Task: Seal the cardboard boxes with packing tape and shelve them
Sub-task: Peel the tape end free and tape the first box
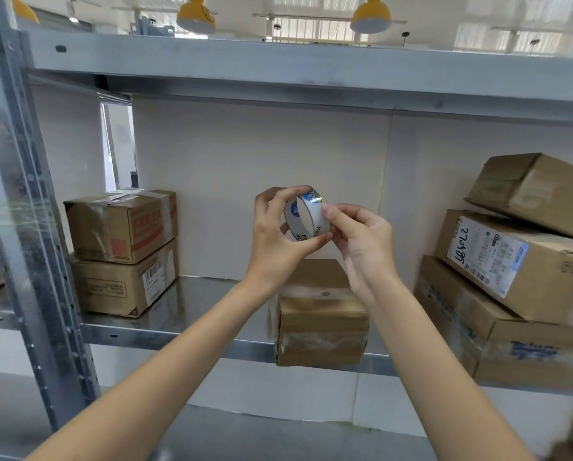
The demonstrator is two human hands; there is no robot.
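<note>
Hands are being held raised together in front of the shelving. Roll of packing tape (306, 217) is being gripped by the left hand (280, 234), fingers curled round its rim; its outer wrap is being picked at by the right hand (361, 237), thumb and forefinger pinching at the surface. Judged step: the free tape end is being sought. Next move calls for peeling that end loose, then bringing it down. Just below and behind the hands, a small cardboard box (321, 324) is sitting at the front edge of the metal shelf (165, 334), already partly wrapped in clear tape. Farther back, stacked boxes are resting left (125, 251) and right (511, 281).
</note>
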